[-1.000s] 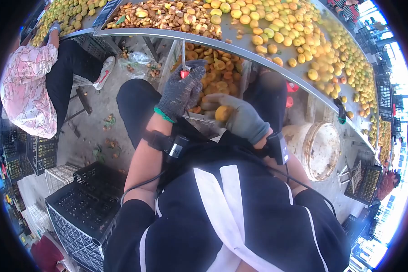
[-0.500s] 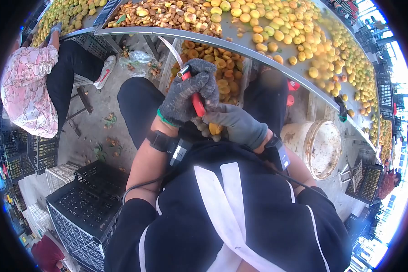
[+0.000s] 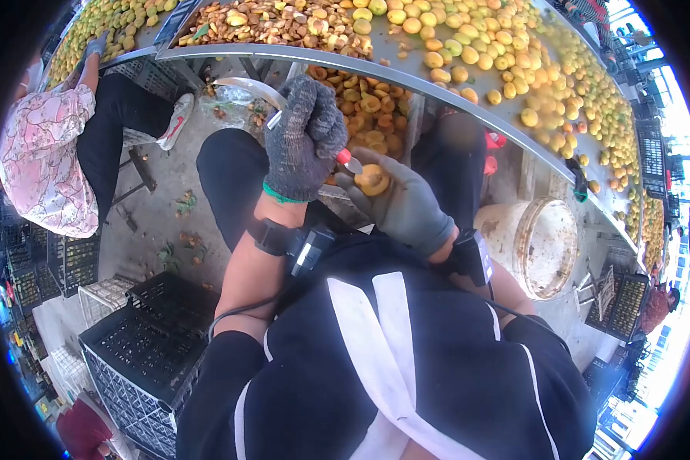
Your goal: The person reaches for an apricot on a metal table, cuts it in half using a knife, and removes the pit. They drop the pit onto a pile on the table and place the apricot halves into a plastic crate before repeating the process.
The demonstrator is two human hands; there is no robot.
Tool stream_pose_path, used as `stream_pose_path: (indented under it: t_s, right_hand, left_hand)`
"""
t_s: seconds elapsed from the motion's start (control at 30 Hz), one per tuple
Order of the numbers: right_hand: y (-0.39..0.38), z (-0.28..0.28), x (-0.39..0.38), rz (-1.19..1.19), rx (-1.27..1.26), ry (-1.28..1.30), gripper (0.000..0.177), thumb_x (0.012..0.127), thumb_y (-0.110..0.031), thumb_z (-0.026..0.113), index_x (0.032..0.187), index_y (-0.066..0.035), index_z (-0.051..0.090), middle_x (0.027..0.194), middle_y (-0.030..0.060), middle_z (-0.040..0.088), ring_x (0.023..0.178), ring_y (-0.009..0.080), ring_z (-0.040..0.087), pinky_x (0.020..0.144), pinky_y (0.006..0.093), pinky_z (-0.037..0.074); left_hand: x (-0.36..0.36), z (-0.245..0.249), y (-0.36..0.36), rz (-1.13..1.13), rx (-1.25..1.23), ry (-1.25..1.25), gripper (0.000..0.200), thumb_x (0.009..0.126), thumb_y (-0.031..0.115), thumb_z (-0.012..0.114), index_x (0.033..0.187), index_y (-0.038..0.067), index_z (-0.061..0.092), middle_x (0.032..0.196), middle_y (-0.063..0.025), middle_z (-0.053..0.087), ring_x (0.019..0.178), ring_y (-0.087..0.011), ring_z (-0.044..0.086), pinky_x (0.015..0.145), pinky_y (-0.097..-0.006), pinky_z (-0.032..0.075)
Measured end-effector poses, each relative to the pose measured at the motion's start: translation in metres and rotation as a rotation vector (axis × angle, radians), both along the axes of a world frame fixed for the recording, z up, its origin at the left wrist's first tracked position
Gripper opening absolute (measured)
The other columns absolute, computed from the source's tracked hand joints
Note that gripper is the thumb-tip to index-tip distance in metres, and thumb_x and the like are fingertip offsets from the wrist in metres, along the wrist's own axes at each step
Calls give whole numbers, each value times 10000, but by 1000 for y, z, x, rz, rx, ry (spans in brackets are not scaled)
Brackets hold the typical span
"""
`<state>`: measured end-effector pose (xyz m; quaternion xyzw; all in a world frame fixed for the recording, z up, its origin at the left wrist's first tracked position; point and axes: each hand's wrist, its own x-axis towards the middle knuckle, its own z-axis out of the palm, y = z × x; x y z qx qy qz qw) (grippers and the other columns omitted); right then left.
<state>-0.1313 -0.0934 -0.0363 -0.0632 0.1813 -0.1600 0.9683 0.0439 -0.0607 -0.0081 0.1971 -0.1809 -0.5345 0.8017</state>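
Observation:
My left hand (image 3: 303, 142), in a dark grey knitted glove with a green cuff, is closed around a tool with a curved blade (image 3: 247, 83) pointing left. The tool's red end (image 3: 343, 156) and a small metal tip stick out on the other side, by the fruit. My right hand (image 3: 408, 205), in a smoother grey glove, holds an orange-yellow fruit (image 3: 372, 180) with its cut face up. Beyond my hands, between my knees, a container holds halved fruit (image 3: 372, 107).
A metal-edged table (image 3: 284, 51) bears whole yellow fruit (image 3: 468, 38) and a pile of brownish pieces (image 3: 276, 23). A co-worker (image 3: 50, 157) sits at left. Black crate (image 3: 130, 383) stands lower left, stained white bucket (image 3: 544, 249) at right.
My left hand has moved up and left, turning the blade further left. My right hand has opened out somewhat, and the fruit is higher, with its cut face showing.

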Motion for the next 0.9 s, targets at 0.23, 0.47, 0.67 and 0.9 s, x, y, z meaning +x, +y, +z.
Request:
stream_pose_path:
  t_s: [0.23,0.47,0.67,0.9]
  right_hand:
    - [-4,20,-7,55,-322,158,352,946,-35,536,1283,-10,435,1295,195,494,1040,286,636,875,349,569]
    - [-5,26,-15,41,-635,207,348,936,13,533,1272,-14,444,1156,149,584,918,194,651,750,277,570]
    - [-13,39,-20,276,-887,435,411,931,-49,594,1310,-40,435,1086,101,604,757,79,569,594,190,462]
    - [0,24,-18,288,-845,351,415,897,-85,615,1275,-45,450,926,50,623,606,88,550,522,187,409]
  left_hand:
    - [0,0,11,7,-42,5,185,981,267,567,883,109,567,616,29,391,462,-69,321,404,-219,280]
    - [-3,11,18,-23,-88,-24,164,980,252,566,884,119,564,641,27,407,472,-80,338,411,-224,294]
    - [-15,22,20,15,-77,-18,164,977,232,573,859,122,541,638,22,415,470,-80,340,404,-232,294]
    - [-16,27,23,-36,-117,-25,175,971,236,581,848,122,532,612,24,394,460,-78,333,387,-227,290]
